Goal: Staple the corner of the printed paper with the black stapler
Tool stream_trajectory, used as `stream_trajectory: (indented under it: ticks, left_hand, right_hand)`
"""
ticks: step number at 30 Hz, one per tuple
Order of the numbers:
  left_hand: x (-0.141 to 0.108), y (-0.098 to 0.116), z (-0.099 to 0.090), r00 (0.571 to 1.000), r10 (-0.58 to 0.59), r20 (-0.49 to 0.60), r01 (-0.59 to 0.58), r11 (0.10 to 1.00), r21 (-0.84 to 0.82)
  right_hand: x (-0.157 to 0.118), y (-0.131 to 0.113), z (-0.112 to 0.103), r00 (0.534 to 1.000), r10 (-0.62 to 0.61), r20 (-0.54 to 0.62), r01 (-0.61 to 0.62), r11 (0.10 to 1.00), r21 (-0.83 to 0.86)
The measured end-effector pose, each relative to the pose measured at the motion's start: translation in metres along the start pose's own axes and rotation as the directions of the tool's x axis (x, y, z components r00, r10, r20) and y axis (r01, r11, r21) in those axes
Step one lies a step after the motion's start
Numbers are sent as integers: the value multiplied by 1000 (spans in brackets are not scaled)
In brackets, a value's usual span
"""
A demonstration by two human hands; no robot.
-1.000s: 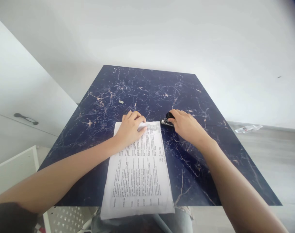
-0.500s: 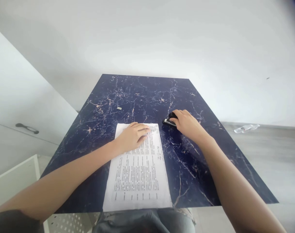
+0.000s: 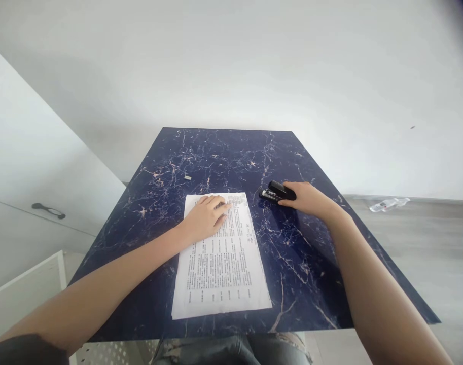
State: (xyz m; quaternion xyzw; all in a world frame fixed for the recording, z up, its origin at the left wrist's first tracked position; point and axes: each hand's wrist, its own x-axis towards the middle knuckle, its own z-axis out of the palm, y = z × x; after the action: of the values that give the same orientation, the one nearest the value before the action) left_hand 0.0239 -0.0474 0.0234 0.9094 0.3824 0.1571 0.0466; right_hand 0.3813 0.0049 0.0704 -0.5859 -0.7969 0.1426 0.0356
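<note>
A printed sheet of paper (image 3: 223, 274) lies on the dark blue marbled table (image 3: 223, 157), and other sheets beneath it cannot be made out. My left hand (image 3: 206, 218) rests near its far end, fingers lying apart on the print, thumb towards the right. To the right of the paper, my right hand (image 3: 303, 197) is wrapped round the back end of a black stapler (image 3: 279, 190). The stapler's nose points left towards the paper's far right corner, with a gap between them.
A small pale green block (image 3: 187, 178) sits beyond the paper. On the floor to the right is a clear plastic wrapper (image 3: 389, 204). A cabinet with a dark handle (image 3: 48, 210) stands at the left, above a white perforated rack (image 3: 29, 276).
The paper and my left hand have slid slightly away from me, off the table's front edge. My right hand has shifted its grip to the stapler's rear, showing more of the stapler.
</note>
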Motion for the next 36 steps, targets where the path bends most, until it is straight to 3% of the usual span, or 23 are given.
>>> stream_trajectory:
  ticks: [4, 9, 15, 21, 29, 33, 36]
  left_hand:
    - [-1, -1, 2, 1000, 11, -19, -12, 999, -42]
    - [-2, 1, 1, 999, 1, 40, 2, 997, -79]
    - [-3, 0, 1, 997, 10, 72, -5, 997, -80]
    - [-2, 0, -1, 1000, 4, -6, -5, 1000, -22]
    - [0, -2, 1, 999, -15, -44, 11, 996, -94]
    - [0, -1, -1, 999, -26, -21, 23, 992, -120]
    - [1, -2, 0, 998, -62, 20, 64, 983, -171]
  right_hand:
    - [2, 3, 2, 999, 28, -35, -29, 999, -25]
    - [3, 4, 4, 996, 43, -76, -45, 998, -33]
    - [3, 4, 5, 996, 64, -54, -66, 997, -40]
    - [6, 0, 7, 995, 85, -59, -83, 996, 34]
    - [9, -8, 14, 990, 70, -120, -63, 996, 63]
    - [8, -28, 17, 946, 128, -298, -106, 990, 90]
    - [3, -56, 22, 927, 69, -370, -5, 985, 171]
